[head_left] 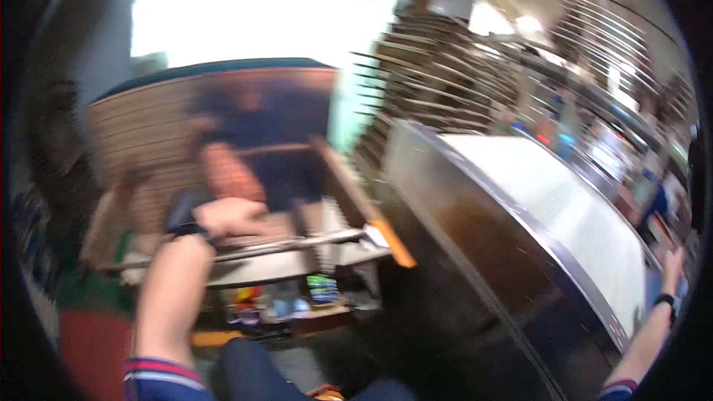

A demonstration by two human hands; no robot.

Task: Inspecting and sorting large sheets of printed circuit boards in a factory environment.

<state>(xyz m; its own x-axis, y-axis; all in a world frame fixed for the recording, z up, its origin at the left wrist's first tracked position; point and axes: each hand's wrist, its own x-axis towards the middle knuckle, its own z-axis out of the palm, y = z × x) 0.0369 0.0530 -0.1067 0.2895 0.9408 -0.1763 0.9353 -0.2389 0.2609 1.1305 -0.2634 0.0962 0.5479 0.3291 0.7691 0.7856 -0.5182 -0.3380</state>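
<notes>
My left hand [232, 218], with a dark band at the wrist, reaches over a wooden box-like stand [148, 122]. It is just above a long pale rod [327, 239] along the stand's near side; blur hides whether they touch. At the far right, my right hand [673, 264] is raised beside the outer edge of a metal-framed table with a white top [546, 186]. Its fingers are small and smeared, and I cannot make out anything in them. Beyond my left hand is a blurred dark shape [275, 119] with a reddish arm-like part [232, 171].
Below the rod, a shelf holds several small colourful packets [321, 289]. An orange strip [394, 243] juts from the stand's right corner. Stacked slatted racks [445, 67] rise behind the table. Bright light floods the back. My dark-clad legs [256, 371] are at the lower edge.
</notes>
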